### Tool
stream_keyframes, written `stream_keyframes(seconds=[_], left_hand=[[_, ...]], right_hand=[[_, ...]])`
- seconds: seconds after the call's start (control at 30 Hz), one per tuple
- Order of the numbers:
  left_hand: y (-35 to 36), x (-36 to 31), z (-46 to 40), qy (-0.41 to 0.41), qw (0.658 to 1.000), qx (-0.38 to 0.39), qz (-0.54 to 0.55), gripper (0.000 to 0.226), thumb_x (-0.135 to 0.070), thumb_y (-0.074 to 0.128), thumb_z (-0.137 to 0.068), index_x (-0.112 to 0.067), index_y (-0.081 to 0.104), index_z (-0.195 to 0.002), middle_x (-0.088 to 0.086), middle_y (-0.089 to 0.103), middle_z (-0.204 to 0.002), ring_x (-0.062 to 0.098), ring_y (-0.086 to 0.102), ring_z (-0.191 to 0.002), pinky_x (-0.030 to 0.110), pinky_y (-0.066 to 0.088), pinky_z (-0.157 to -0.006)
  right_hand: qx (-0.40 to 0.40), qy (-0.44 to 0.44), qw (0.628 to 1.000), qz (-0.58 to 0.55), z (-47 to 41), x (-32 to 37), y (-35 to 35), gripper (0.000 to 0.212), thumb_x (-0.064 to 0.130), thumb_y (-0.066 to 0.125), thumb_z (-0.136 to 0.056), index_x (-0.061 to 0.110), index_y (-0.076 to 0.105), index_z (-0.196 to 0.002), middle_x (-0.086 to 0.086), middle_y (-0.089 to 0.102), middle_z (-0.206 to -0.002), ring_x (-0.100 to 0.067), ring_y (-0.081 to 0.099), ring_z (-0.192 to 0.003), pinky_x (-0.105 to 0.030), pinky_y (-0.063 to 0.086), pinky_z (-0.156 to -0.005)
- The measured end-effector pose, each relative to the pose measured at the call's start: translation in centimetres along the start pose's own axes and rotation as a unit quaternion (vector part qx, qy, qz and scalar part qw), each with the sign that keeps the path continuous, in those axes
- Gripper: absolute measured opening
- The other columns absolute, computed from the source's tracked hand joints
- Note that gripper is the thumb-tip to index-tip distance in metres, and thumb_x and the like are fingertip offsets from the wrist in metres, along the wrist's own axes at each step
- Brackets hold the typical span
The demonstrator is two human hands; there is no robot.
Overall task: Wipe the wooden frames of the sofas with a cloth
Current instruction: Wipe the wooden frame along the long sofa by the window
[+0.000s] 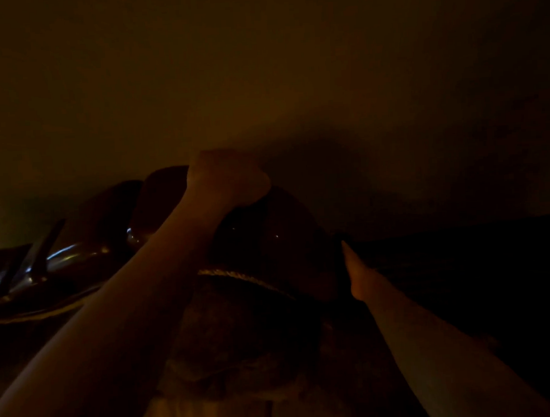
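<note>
The view is very dark. A sofa's curved, glossy dark wooden frame (278, 230) rises at the centre. My left hand (229, 175) sits on its top crest, fingers curled over the far side of the wood. My right hand (355, 269) reaches to the frame's right edge. Only its wrist and the heel of the hand show, and the fingers are hidden behind the sofa back. I cannot make out a cloth in either hand. Below the frame lies patterned upholstery (242, 337) edged with a rope trim (239, 275).
More rounded wooden sofa backs (108, 214) stand in a row to the left, with faint glints on their polish. A plain wall (260, 81) fills the upper view close behind the sofas. The right side is black and unreadable.
</note>
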State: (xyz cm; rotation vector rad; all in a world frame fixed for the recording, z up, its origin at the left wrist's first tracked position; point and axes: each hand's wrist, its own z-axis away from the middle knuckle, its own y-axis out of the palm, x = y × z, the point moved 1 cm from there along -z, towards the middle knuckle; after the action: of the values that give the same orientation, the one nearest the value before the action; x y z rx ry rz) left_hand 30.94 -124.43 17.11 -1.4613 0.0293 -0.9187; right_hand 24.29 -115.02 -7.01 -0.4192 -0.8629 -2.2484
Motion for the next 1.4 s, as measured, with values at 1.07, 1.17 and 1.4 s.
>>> stream_keyframes(seconds=[1.07,1.17,1.4], left_hand=[[-1.2,0.9,0.3,-0.05,0.932,-0.086,0.347,0.045,-0.025,0.039,-0.094,-0.024,0.04,-0.139,0.005,0.052,-0.134,0.027,0.05,-0.118,0.044,0.034,-0.106],[-1.1,1.0,0.3,-0.062,0.899,-0.101,0.421,0.044,-0.021,0.04,-0.093,-0.02,0.044,-0.137,0.011,0.055,-0.127,0.034,0.055,-0.111,0.037,0.044,-0.091],[-2.0,6.5,0.3,-0.095,0.746,-0.057,0.656,0.024,-0.013,0.044,-0.098,-0.007,0.061,-0.115,0.005,0.061,-0.108,0.016,0.057,-0.101,0.029,0.043,-0.085]], right_hand=[[0.102,-0.462,0.867,0.159,8.2,2.8,8.7,0.058,0.053,0.061,-0.081,0.046,0.035,-0.133,0.009,0.044,-0.137,-0.018,0.044,-0.128,-0.043,0.039,-0.104],[0.056,-0.364,0.894,0.255,7.9,7.0,10.3,0.046,0.051,0.048,-0.081,0.019,0.055,-0.114,-0.001,0.058,-0.104,-0.022,0.057,-0.094,-0.052,0.046,-0.09],[0.05,-0.595,0.674,0.435,12.9,0.7,10.6,0.059,0.049,0.043,-0.087,0.047,0.017,-0.14,0.022,0.027,-0.143,-0.009,0.013,-0.14,-0.041,0.008,-0.115]])
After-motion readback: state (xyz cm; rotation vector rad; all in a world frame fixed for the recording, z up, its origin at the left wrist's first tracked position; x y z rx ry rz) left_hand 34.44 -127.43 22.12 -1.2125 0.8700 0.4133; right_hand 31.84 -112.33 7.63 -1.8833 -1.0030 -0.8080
